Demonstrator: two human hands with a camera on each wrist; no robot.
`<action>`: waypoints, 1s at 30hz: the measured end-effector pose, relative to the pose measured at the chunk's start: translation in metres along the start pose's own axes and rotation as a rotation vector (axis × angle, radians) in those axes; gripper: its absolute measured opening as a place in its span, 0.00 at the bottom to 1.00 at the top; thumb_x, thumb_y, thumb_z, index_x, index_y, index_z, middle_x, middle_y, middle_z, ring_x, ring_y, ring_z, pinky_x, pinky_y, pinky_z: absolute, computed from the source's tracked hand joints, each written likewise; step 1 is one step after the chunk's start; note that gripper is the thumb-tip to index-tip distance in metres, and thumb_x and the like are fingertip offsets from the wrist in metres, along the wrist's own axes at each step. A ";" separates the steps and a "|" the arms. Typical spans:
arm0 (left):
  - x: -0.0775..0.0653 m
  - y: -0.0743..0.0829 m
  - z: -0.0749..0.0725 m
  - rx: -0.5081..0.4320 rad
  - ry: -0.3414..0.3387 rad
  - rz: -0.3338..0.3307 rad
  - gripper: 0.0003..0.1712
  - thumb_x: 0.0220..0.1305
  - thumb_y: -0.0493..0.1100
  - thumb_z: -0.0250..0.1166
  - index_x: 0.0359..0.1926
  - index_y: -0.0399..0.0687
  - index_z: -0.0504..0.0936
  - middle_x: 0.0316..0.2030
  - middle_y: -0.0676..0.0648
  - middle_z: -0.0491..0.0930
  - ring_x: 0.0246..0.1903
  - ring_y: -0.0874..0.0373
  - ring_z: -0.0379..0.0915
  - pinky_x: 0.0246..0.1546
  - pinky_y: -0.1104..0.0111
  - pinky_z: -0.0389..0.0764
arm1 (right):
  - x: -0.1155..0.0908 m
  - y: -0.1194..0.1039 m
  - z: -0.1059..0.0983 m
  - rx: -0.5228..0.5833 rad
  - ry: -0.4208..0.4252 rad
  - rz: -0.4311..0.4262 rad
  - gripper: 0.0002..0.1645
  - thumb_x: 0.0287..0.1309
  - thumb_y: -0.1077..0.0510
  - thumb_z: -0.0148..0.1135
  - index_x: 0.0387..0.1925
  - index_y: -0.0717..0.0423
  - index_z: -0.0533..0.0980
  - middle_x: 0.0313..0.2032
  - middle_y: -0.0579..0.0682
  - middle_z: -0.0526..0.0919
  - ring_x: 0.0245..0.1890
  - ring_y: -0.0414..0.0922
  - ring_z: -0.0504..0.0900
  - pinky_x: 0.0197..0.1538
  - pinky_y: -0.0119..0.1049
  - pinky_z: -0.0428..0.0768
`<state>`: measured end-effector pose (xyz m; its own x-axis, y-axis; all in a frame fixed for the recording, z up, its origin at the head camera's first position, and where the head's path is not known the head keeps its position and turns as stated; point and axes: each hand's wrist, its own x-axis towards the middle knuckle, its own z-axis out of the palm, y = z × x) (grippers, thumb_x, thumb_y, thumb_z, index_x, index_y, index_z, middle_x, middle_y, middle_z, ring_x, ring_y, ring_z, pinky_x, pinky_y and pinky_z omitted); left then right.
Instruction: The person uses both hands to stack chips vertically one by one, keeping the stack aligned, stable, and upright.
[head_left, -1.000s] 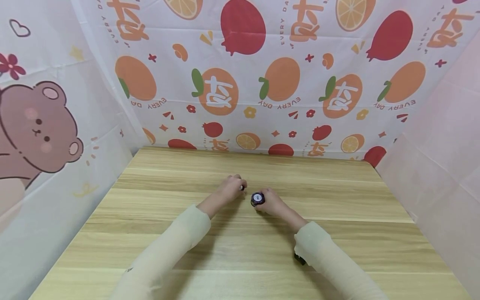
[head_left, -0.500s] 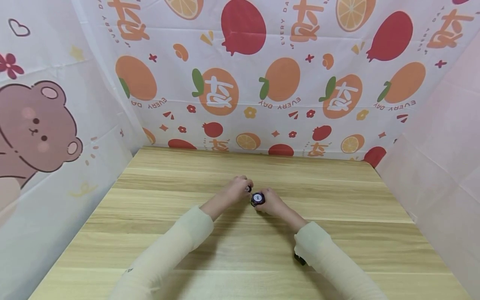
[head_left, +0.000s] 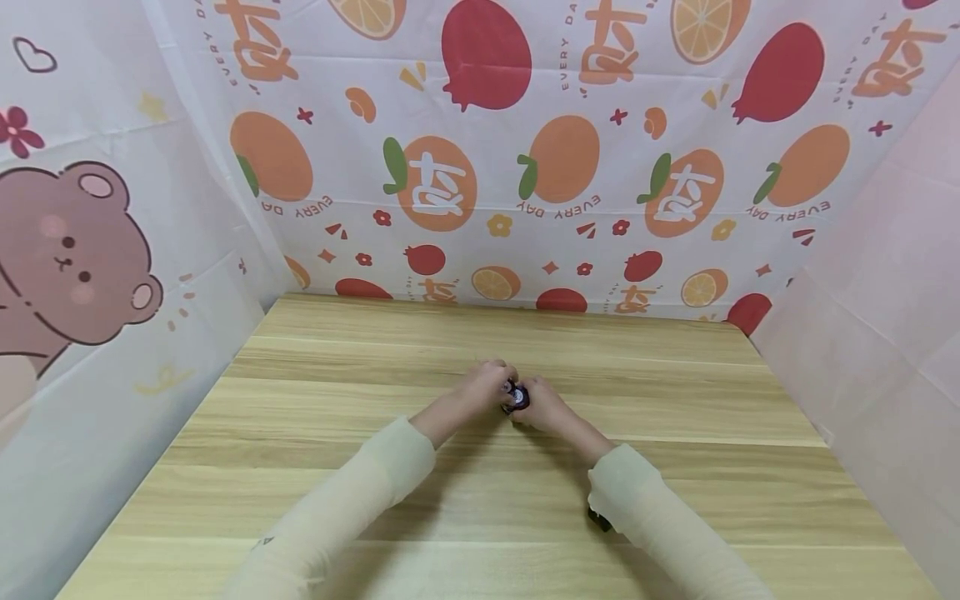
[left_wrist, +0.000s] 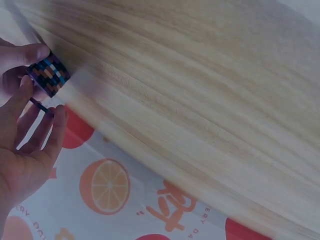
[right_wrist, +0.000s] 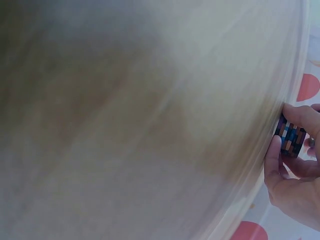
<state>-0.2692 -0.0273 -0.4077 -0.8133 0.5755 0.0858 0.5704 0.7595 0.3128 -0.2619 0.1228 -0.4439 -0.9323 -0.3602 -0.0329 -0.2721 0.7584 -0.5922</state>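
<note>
A stack of dark poker chips (head_left: 519, 399) stands on the table, a white label on its top face. My right hand (head_left: 547, 407) grips it by the sides, thumb and fingers around it. In the right wrist view the stack's patterned edges (right_wrist: 290, 137) show between the fingers. My left hand (head_left: 478, 388) pinches a single poker chip (left_wrist: 41, 106) between thumb and fingers, close over the top of the stack. Whether this chip touches the stack I cannot tell. The left hand partly hides the stack's top in the head view.
A small black object (head_left: 599, 519) lies on the wooden table (head_left: 480, 533), partly under the right sleeve. A fruit-print cloth (head_left: 495, 167) hangs behind the table's far edge. Plain and bear-print cloths hang at the sides.
My left hand has moved right and slightly toward me with its chip, from beside the stack to its top. The right hand has held the stack in the same place.
</note>
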 end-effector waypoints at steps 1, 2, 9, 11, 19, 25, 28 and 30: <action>0.000 0.001 0.000 -0.013 -0.003 0.002 0.15 0.54 0.41 0.68 0.42 0.39 0.79 0.39 0.43 0.76 0.39 0.50 0.73 0.40 0.64 0.75 | 0.000 0.000 0.000 -0.005 0.001 -0.002 0.27 0.43 0.60 0.71 0.46 0.68 0.72 0.39 0.56 0.71 0.41 0.50 0.72 0.49 0.44 0.72; 0.000 0.002 0.001 -0.026 -0.007 0.000 0.15 0.54 0.40 0.67 0.43 0.39 0.79 0.39 0.43 0.76 0.40 0.50 0.73 0.40 0.65 0.75 | 0.000 0.000 0.000 -0.005 -0.002 0.001 0.27 0.43 0.60 0.71 0.46 0.68 0.72 0.39 0.56 0.71 0.41 0.49 0.71 0.49 0.44 0.72; 0.000 0.006 0.002 -0.027 -0.025 -0.002 0.16 0.56 0.41 0.66 0.45 0.39 0.77 0.41 0.43 0.76 0.43 0.50 0.73 0.43 0.63 0.75 | 0.002 0.002 0.000 0.005 -0.009 0.000 0.30 0.44 0.61 0.71 0.49 0.69 0.70 0.38 0.56 0.71 0.40 0.49 0.71 0.48 0.45 0.71; 0.001 0.008 0.003 -0.012 -0.026 -0.007 0.16 0.56 0.42 0.66 0.44 0.39 0.77 0.40 0.43 0.76 0.42 0.50 0.73 0.42 0.63 0.75 | 0.002 0.003 0.000 0.015 -0.012 0.004 0.32 0.44 0.61 0.71 0.51 0.69 0.69 0.39 0.56 0.71 0.40 0.49 0.71 0.48 0.45 0.71; 0.002 0.010 0.008 0.041 0.018 0.033 0.15 0.57 0.40 0.66 0.44 0.38 0.77 0.38 0.43 0.76 0.40 0.50 0.75 0.40 0.64 0.76 | 0.001 0.005 -0.001 0.053 -0.021 0.012 0.32 0.44 0.62 0.70 0.52 0.69 0.69 0.41 0.58 0.72 0.42 0.51 0.72 0.49 0.46 0.71; 0.001 0.013 0.009 0.064 0.040 0.059 0.14 0.57 0.39 0.65 0.43 0.36 0.77 0.37 0.42 0.76 0.39 0.50 0.75 0.39 0.65 0.77 | -0.001 0.006 -0.002 0.092 -0.022 0.010 0.35 0.44 0.63 0.70 0.54 0.72 0.67 0.48 0.63 0.70 0.49 0.56 0.70 0.54 0.48 0.68; 0.001 0.014 0.010 0.084 0.046 0.065 0.14 0.57 0.39 0.66 0.42 0.36 0.76 0.37 0.42 0.76 0.39 0.50 0.75 0.39 0.64 0.77 | -0.001 0.007 -0.002 0.107 -0.016 -0.002 0.34 0.43 0.64 0.70 0.53 0.73 0.67 0.46 0.63 0.71 0.48 0.55 0.71 0.53 0.48 0.69; 0.001 0.015 0.011 0.104 0.042 0.064 0.15 0.57 0.40 0.66 0.42 0.37 0.76 0.37 0.42 0.76 0.39 0.50 0.75 0.39 0.64 0.77 | -0.001 0.007 -0.002 0.117 -0.013 -0.016 0.33 0.43 0.65 0.70 0.51 0.72 0.68 0.45 0.62 0.72 0.46 0.54 0.72 0.52 0.47 0.70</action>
<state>-0.2607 -0.0120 -0.4132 -0.7779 0.6121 0.1422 0.6281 0.7505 0.2055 -0.2630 0.1294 -0.4463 -0.9247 -0.3794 -0.0322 -0.2570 0.6844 -0.6823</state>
